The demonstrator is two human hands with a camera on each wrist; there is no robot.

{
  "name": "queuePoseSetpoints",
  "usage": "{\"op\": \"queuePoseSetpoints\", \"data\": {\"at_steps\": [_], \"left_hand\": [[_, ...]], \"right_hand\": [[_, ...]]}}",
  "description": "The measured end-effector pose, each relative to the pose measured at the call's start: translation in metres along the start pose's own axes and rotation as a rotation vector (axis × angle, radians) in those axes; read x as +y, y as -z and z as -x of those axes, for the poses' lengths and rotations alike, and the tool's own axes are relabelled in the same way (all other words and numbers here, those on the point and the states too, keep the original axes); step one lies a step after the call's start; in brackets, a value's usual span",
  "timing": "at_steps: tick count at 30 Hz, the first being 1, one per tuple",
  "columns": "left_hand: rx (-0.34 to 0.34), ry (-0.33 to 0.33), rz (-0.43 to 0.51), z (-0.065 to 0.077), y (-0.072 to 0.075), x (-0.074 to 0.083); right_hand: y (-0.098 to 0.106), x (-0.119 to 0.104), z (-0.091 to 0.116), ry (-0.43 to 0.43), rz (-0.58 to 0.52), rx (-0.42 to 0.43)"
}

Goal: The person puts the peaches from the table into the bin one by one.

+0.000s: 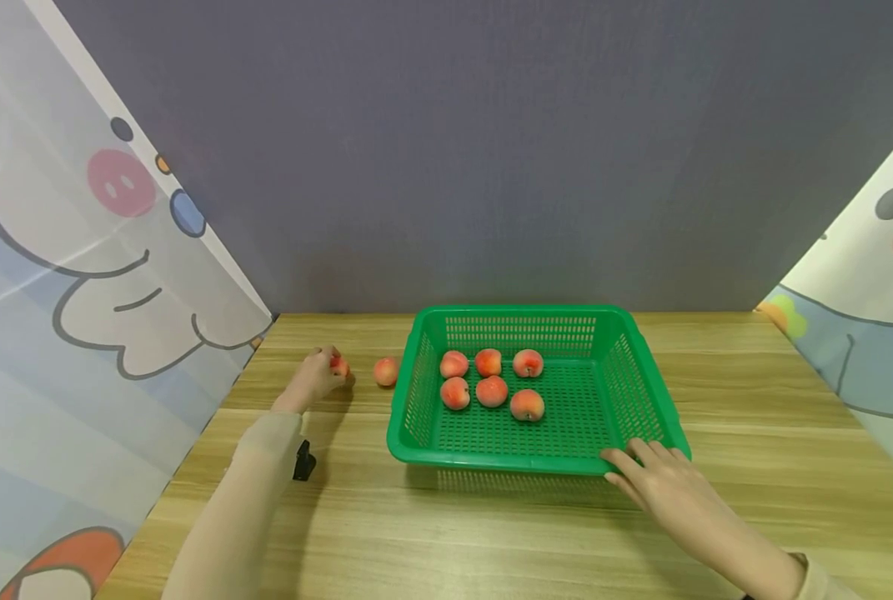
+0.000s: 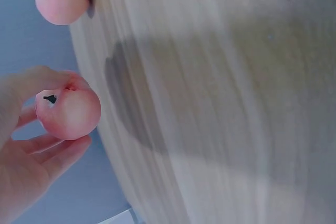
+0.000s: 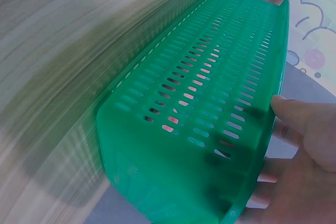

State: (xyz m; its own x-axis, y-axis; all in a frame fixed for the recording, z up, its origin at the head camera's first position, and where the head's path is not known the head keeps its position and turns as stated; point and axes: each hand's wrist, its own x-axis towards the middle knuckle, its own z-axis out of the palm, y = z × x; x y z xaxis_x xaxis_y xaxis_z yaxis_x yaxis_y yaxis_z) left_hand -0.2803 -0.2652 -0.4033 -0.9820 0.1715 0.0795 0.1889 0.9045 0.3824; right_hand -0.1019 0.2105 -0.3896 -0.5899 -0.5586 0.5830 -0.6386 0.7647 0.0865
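Note:
My left hand point(image 1: 315, 381) holds a pinkish-red peach point(image 2: 73, 113) between thumb and fingers, left of the basket. In the left wrist view, the dark stem hollow of this fruit faces the thumb side. A second peach point(image 1: 386, 372) rests on the table between that hand and the green plastic basket point(image 1: 491, 461). Several peaches point(image 1: 492, 392) lie in two rows on the basket's left half. My right hand point(image 1: 667, 485) grips the basket's near right rim, thumb on the outer side and fingers over the edge in the right wrist view.
The basket stands on a wood-grain table point(image 1: 446, 542). Behind it rises a dark grey wall point(image 1: 446, 167), with cartoon-printed panels point(image 1: 116, 275) at both sides. A small black object point(image 1: 304, 461) shows beside the left sleeve.

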Motion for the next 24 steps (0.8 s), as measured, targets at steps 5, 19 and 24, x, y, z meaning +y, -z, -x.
{"op": "queuePoseSetpoints", "data": {"at_steps": [5,19,24], "left_hand": [[0.031,-0.023,0.021,-0.002,0.004,0.005],[0.061,-0.119,0.053,-0.008,0.021,0.030],[0.044,-0.130,0.052,-0.010,0.025,0.039]], "right_hand": [[0.000,0.000,0.000,0.004,-0.004,0.008],[0.000,0.000,0.000,0.001,-0.007,-0.007],[0.001,0.000,0.000,-0.008,-0.019,-0.019]]}}
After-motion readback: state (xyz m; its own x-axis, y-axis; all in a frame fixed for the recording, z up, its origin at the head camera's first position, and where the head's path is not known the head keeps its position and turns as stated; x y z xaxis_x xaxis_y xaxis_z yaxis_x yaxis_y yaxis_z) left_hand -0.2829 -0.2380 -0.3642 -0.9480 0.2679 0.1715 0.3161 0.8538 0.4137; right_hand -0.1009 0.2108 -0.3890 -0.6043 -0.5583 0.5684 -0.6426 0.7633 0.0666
